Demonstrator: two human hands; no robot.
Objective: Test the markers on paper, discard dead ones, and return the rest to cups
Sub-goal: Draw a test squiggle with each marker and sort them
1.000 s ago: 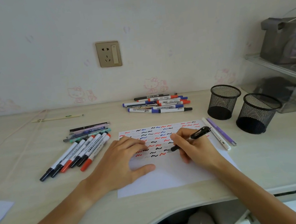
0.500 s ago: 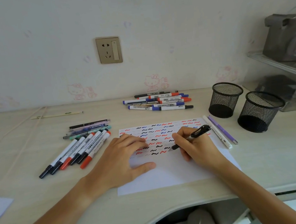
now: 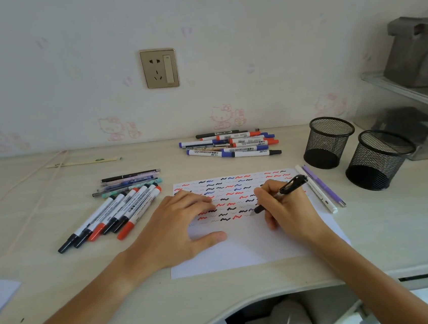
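A black pen (image 3: 279, 194) is pinched between thumb and curled fingers of the right hand (image 3: 289, 206), its tip set on the paper (image 3: 253, 247) at the end of the lowest row of squiggles. The sheet is pinned by the left hand (image 3: 177, 226), fingers spread flat. If that pressure is eased, the paper could be dragged and the mark smeared; a faint stroke among crowded squiggles might be misjudged. The mesh cups (image 3: 328, 142) stand well apart to the right, seemingly empty
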